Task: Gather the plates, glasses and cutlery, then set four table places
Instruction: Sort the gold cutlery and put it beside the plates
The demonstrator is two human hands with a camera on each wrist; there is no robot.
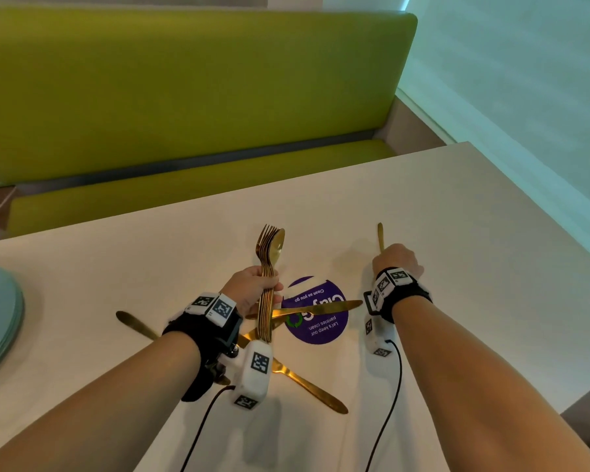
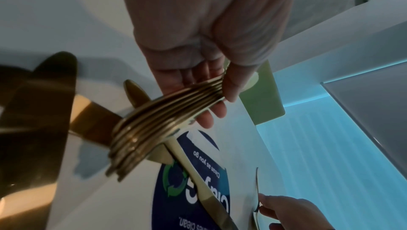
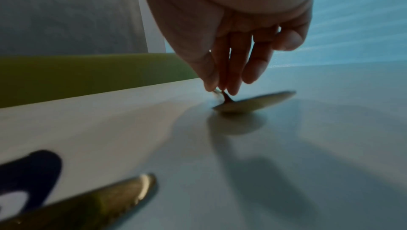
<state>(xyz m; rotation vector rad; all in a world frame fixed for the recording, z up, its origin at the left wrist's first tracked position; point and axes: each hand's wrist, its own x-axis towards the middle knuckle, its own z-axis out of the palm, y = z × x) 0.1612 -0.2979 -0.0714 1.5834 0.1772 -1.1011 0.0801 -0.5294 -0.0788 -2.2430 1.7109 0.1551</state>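
My left hand [image 1: 252, 286] grips a bundle of gold forks and spoons [image 1: 269, 260] by the handles, heads pointing up and away. In the left wrist view the left hand [image 2: 198, 77] has thumb and fingers wrapped round the stacked handles [image 2: 163, 122]. To the right, my right hand [image 1: 397, 262] pinches a single gold spoon [image 1: 380, 236] low over the white table [image 1: 474, 233]. In the right wrist view its fingertips [image 3: 231, 87] hold the spoon's neck while the bowl [image 3: 253, 103] touches the tabletop. Gold knives lie loose: one [image 1: 321, 308] across a purple sticker, another [image 1: 312, 388] nearer me.
A third knife [image 1: 135, 323] lies left of my left wrist. A stack of pale blue plates [image 1: 0, 321] sits at the table's left edge. A round purple sticker [image 1: 324, 330] marks the table's middle. A green bench [image 1: 184, 97] runs behind the table's far edge.
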